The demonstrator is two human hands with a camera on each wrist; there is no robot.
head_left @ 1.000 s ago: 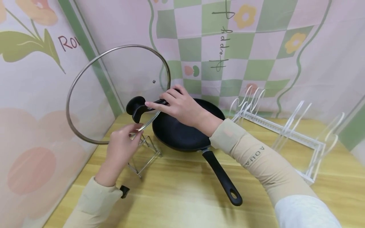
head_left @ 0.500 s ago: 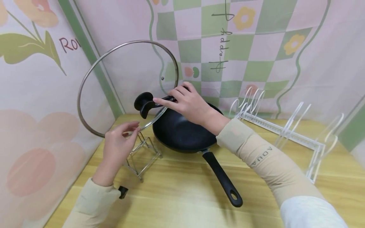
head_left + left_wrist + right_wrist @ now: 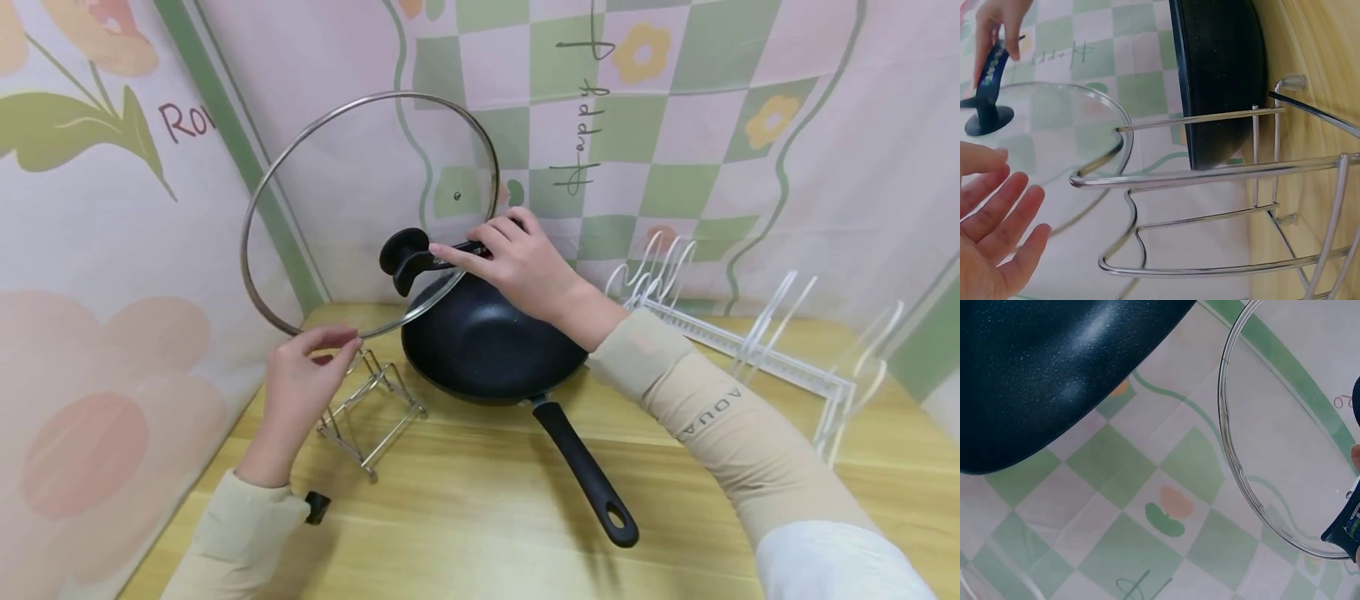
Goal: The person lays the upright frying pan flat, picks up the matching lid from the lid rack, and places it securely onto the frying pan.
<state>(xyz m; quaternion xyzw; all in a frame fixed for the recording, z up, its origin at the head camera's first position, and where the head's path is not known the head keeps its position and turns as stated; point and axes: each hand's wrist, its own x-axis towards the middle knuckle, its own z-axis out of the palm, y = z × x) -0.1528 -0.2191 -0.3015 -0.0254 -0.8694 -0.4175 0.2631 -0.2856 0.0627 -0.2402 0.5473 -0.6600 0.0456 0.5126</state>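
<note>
A round glass lid (image 3: 360,208) with a steel rim is tilted up on edge above the frying pan and the small wire stand. My right hand (image 3: 528,271) grips its black handle (image 3: 408,260), index finger pointing along it. The black frying pan (image 3: 487,350) is partly behind the lid and right wrist, its handle towards me. My left hand (image 3: 300,375) hovers by the lid's lower rim, thumb and fingers loosely bent and apart in the left wrist view. Right beside it stands the wire lid stand (image 3: 1210,175). Only fingertips of my right hand show in the right wrist view.
A white pan rack (image 3: 750,354) with upright dividers stands at the right on the wooden table (image 3: 465,517). Patterned cloth walls (image 3: 570,125) close off the back and left side. A black piece (image 3: 317,507) sticks out at my left cuff.
The lid has moved right and slightly up with my right hand, now overlapping the pan more. My left hand has drawn slightly left, its fingers coming off the lid's rim.
</note>
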